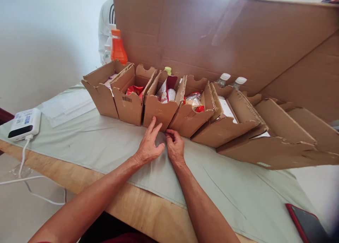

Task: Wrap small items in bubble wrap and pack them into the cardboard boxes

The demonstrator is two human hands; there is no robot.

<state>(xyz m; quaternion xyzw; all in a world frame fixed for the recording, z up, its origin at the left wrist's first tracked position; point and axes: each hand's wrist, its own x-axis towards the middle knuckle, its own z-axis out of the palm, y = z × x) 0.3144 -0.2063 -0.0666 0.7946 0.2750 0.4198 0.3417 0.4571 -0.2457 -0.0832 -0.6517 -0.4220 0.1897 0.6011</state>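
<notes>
A row of open cardboard bins stands in front of me. My left hand (149, 144) is open, its fingers stretched out toward the lower front of the third cardboard bin (158, 112); whether the fingertips touch it I cannot tell. Inside that bin lie a dark red and white packet (169, 86) and a white ribbed item (172, 94). My right hand (175, 146) is closed, fingers curled at the bottom corner where this bin meets the fourth cardboard bin (185, 122). What its fingertips hold, if anything, is hidden. Clear and red wrapped packets (194, 101) fill the fourth bin.
A tall cardboard panel (190, 34) rises behind the bins, with an orange bottle (118, 47) at its left end and white-capped bottles (239, 82) behind the row. A white device with a cable (25, 124) lies left, a phone (308, 223) right, on the pale green cloth (111, 151).
</notes>
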